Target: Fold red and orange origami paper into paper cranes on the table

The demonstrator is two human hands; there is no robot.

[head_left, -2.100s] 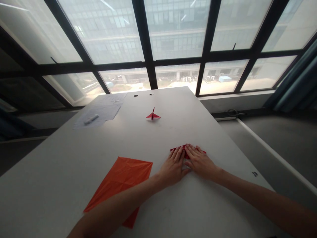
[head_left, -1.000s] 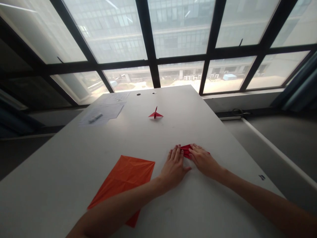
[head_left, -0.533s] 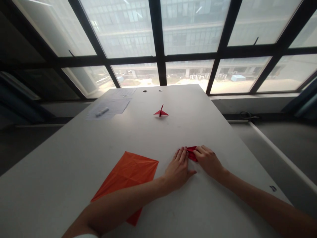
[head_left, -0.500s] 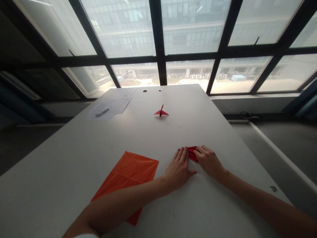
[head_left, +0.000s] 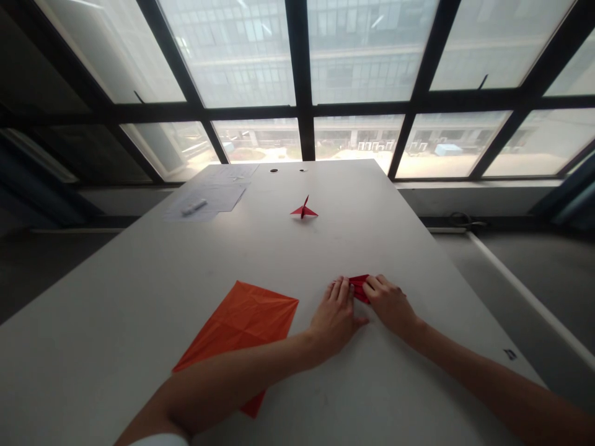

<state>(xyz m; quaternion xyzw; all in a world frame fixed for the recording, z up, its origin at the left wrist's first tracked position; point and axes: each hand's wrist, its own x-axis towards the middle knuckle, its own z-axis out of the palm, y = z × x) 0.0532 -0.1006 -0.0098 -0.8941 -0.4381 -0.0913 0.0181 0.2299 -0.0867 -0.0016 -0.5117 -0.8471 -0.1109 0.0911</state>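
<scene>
A small piece of red folded paper [head_left: 359,288] lies on the white table [head_left: 223,254], between and partly under both hands. My left hand [head_left: 335,317] rests flat over its left part, fingers stretched out and thumb apart. With curled fingers, my right hand [head_left: 389,302] grips the paper's right side; a thin red tip pokes out past the knuckles. Beneath my left forearm is a creased orange paper sheet [head_left: 246,314], partly covered by the arm. Farther back stands a red origami crane [head_left: 304,210] with its wings spread.
Paper sheets [head_left: 225,196] lie at the table's far left, with a white marker-like object [head_left: 194,207] on them. Two round holes are near the far edge. A small dark mark [head_left: 510,354] is by the right edge. Windows [head_left: 353,56] rise behind the table.
My left fingers have shifted slightly over the red paper, covering its left tip more. My right hand keeps its grip almost in place. The whole view has moved a little.
</scene>
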